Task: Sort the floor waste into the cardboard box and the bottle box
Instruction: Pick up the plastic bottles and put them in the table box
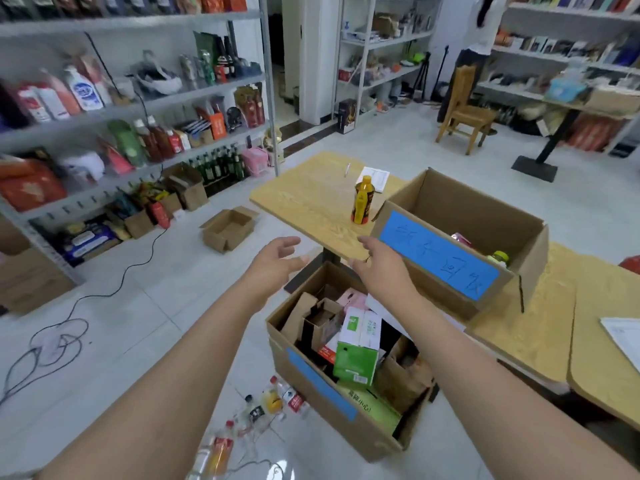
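loose carton (227,228) on the floor, flaps open, well apart from both hands. judged light and stiff at the folds; take it by one wall or a flap.
plastic bottles (268,405) scattered on the floor just beside the cardboard box (349,434). probably light, smooth, apt to roll; grip at neck or waist.
left hand (277,259) reaches forward, fingers spread, holding nothing.
cardboard box on the floor is crowded with cartons and paper bags.
right hand (377,268), apart from the left, is also empty, near the front corner of the bottle box (440,263).
bottle box sits on the table (311,199), blue label facing.
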